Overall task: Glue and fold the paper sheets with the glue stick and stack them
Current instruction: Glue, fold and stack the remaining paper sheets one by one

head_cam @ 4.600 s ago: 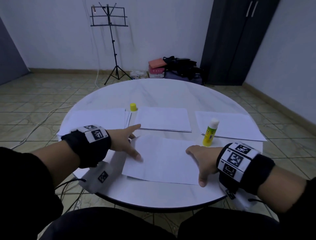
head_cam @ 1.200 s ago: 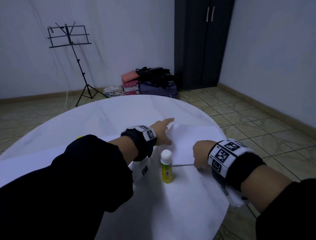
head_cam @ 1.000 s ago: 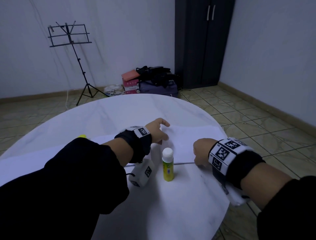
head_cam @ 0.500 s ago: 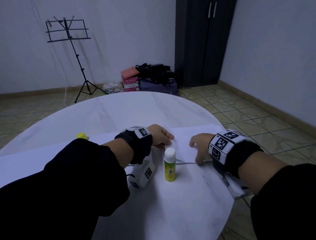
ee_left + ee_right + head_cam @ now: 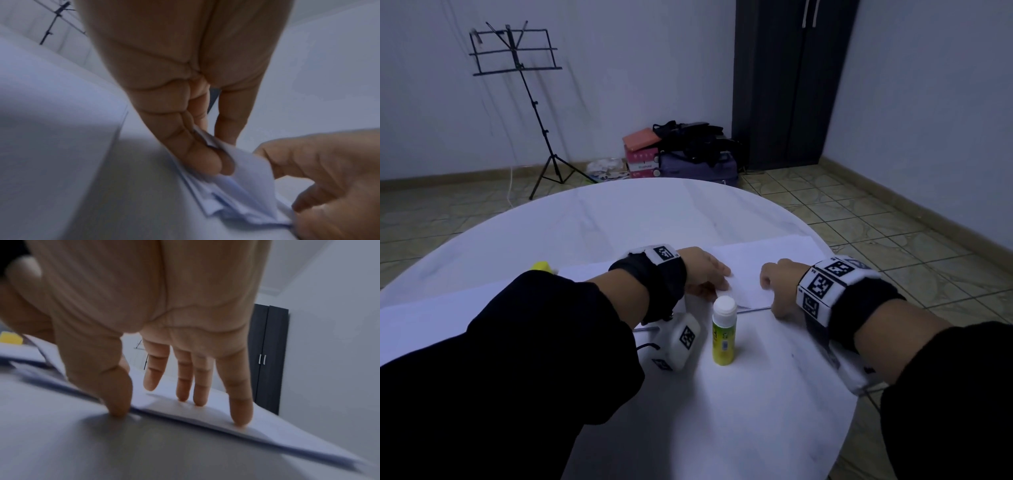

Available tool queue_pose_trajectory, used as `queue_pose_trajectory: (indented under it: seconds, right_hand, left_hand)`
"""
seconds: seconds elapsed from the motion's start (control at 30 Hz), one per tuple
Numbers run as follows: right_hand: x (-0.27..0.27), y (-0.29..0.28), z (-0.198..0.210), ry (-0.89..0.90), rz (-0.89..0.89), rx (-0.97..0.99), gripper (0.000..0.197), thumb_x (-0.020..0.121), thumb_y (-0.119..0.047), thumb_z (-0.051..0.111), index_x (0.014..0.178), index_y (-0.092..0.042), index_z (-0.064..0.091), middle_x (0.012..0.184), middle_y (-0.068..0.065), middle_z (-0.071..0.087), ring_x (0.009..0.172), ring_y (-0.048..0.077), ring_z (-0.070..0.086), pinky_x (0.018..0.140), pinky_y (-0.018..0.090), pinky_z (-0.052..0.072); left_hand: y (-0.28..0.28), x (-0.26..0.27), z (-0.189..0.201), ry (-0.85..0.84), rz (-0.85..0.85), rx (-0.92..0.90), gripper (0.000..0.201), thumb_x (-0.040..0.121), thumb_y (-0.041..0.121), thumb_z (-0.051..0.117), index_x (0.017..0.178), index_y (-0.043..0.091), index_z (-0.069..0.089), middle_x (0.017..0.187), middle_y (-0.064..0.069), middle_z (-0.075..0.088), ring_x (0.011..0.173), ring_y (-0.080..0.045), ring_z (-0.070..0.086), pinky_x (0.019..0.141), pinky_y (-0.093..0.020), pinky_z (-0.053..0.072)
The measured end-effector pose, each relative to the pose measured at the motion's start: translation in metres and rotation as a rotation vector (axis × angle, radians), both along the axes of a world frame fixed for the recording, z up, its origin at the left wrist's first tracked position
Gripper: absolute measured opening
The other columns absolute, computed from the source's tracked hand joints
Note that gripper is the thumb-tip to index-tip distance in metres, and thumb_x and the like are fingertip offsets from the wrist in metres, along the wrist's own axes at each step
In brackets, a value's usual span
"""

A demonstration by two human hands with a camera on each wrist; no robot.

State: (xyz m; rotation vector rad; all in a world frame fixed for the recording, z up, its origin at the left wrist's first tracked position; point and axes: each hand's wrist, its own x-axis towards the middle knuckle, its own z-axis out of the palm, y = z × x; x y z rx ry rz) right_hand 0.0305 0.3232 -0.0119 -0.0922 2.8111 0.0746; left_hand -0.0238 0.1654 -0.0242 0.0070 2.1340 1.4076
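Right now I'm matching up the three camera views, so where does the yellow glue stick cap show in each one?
Head: the yellow cap sits on the table's far left, beside the paper sheets, partly hidden by the left sleeve.
Left wrist: not in view.
Right wrist: the cap is a yellow blur at the left edge, behind the thumb.
Shared landmark: the black music stand, at the top left in the left wrist view and between the fingers in the right wrist view.

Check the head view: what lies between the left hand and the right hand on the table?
In the head view, only white paper sheets span the gap between the left hand and the right hand. The glue stick stands nearer the person, outside that gap.
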Motion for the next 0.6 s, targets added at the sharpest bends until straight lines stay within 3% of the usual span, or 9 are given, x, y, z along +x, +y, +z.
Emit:
queue_pose_trajectory:
  seconds: [0.1, 0.13, 0.2, 0.27, 0.37, 0.43, 0.5, 0.53, 0.6]
  right_hand:
    - [0.003, -0.001, 0.004, 0.040, 0.037, -0.149, 0.015, 0.083, -0.013, 0.062, 0.084, -0.028, 0.058, 0.096, -0.006, 0.047, 0.092, 0.017, 0.053, 0.070, 0.019, 0.041]
    - [0.005, -0.002, 0.005, 0.027, 0.047, -0.213, 0.016, 0.083, -0.014, 0.063, 0.082, -0.030, 0.063, 0.084, -0.010, 0.047, 0.080, 0.012, 0.052, 0.061, 0.016, 0.038]
    - [0.011, -0.006, 0.010, -0.046, 0.074, -0.309, 0.025, 0.085, -0.016, 0.064, 0.106, -0.029, 0.070, 0.073, -0.012, 0.047, 0.067, 0.006, 0.048, 0.054, 0.013, 0.034]
    - [0.013, -0.007, 0.008, -0.093, 0.102, -0.222, 0.038, 0.088, -0.016, 0.059, 0.125, -0.023, 0.059, 0.086, -0.004, 0.053, 0.076, 0.012, 0.049, 0.060, 0.016, 0.037]
    - [0.017, -0.008, 0.001, -0.120, 0.065, -0.020, 0.032, 0.089, -0.018, 0.052, 0.119, -0.008, 0.053, 0.113, 0.009, 0.059, 0.091, 0.022, 0.052, 0.073, 0.025, 0.039]
    - [0.016, 0.000, -0.005, -0.113, -0.056, 0.002, 0.022, 0.082, -0.025, 0.056, 0.099, -0.012, 0.062, 0.102, 0.008, 0.065, 0.088, 0.025, 0.057, 0.079, 0.027, 0.044]
    - [0.014, 0.011, -0.003, -0.125, -0.152, -0.008, 0.021, 0.075, -0.038, 0.062, 0.077, -0.018, 0.058, 0.082, 0.001, 0.063, 0.087, 0.024, 0.060, 0.084, 0.030, 0.047]
    - [0.013, 0.016, 0.000, -0.169, -0.169, -0.005, 0.028, 0.076, -0.043, 0.064, 0.079, -0.017, 0.056, 0.082, -0.001, 0.061, 0.088, 0.022, 0.059, 0.083, 0.029, 0.045]
    - [0.014, 0.022, 0.006, -0.223, -0.188, 0.002, 0.037, 0.081, -0.047, 0.063, 0.100, -0.016, 0.055, 0.100, 0.001, 0.059, 0.096, 0.022, 0.055, 0.081, 0.027, 0.039]
  left_hand:
    - [0.000, 0.001, 0.003, -0.063, 0.055, 0.114, 0.016, 0.086, -0.015, 0.054, 0.087, 0.000, 0.059, 0.075, -0.013, 0.057, 0.063, -0.023, 0.057, 0.051, -0.028, 0.056]
    - [-0.001, 0.000, 0.003, -0.076, 0.058, 0.130, 0.015, 0.086, -0.015, 0.052, 0.087, -0.001, 0.058, 0.075, -0.014, 0.057, 0.065, -0.025, 0.058, 0.053, -0.028, 0.057]
    - [-0.001, 0.000, 0.003, -0.105, 0.045, 0.160, 0.014, 0.087, -0.014, 0.051, 0.089, -0.002, 0.057, 0.080, -0.015, 0.058, 0.071, -0.027, 0.061, 0.057, -0.027, 0.057]
    - [-0.001, 0.000, 0.003, -0.119, 0.050, 0.183, 0.013, 0.087, -0.014, 0.050, 0.091, -0.002, 0.056, 0.082, -0.016, 0.058, 0.069, -0.025, 0.064, 0.054, -0.025, 0.056]
    - [0.000, 0.001, 0.003, -0.091, 0.076, 0.174, 0.017, 0.087, -0.015, 0.049, 0.092, -0.001, 0.056, 0.077, -0.015, 0.055, 0.047, -0.016, 0.064, 0.047, -0.023, 0.053]
    - [-0.001, 0.003, 0.003, -0.085, 0.079, 0.164, 0.019, 0.087, -0.015, 0.048, 0.092, 0.000, 0.058, 0.076, -0.015, 0.055, 0.044, -0.015, 0.064, 0.046, -0.024, 0.053]
    - [-0.003, 0.004, 0.004, -0.084, 0.075, 0.148, 0.022, 0.086, -0.016, 0.047, 0.092, 0.002, 0.059, 0.076, -0.015, 0.055, 0.046, -0.017, 0.064, 0.046, -0.024, 0.054]
    - [-0.004, 0.005, 0.005, -0.081, 0.070, 0.142, 0.023, 0.086, -0.016, 0.046, 0.091, 0.002, 0.059, 0.076, -0.015, 0.055, 0.047, -0.017, 0.063, 0.044, -0.023, 0.053]
    - [-0.008, 0.006, 0.009, -0.059, 0.065, 0.134, 0.025, 0.086, -0.016, 0.047, 0.090, 0.005, 0.060, 0.076, -0.013, 0.056, 0.051, -0.017, 0.064, 0.042, -0.019, 0.049]
